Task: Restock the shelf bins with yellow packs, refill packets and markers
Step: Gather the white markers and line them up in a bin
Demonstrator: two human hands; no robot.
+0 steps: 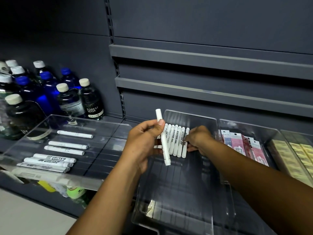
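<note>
1. My left hand (145, 141) is curled round one white marker (165, 150), held up ready to join the others.
2. My right hand (199, 139) pinches the end of the marker row (176, 141) in the clear bin (169, 211), probably keeping it tidy.

shelf (113, 118) — dark grey | on it: clear bins (189, 114) — bottles (91, 99)

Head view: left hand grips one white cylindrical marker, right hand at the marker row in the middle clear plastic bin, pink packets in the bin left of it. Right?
No. Head view shows the pink flat packets in the clear bin right of the middle clear plastic bin; the rest holds.
</note>
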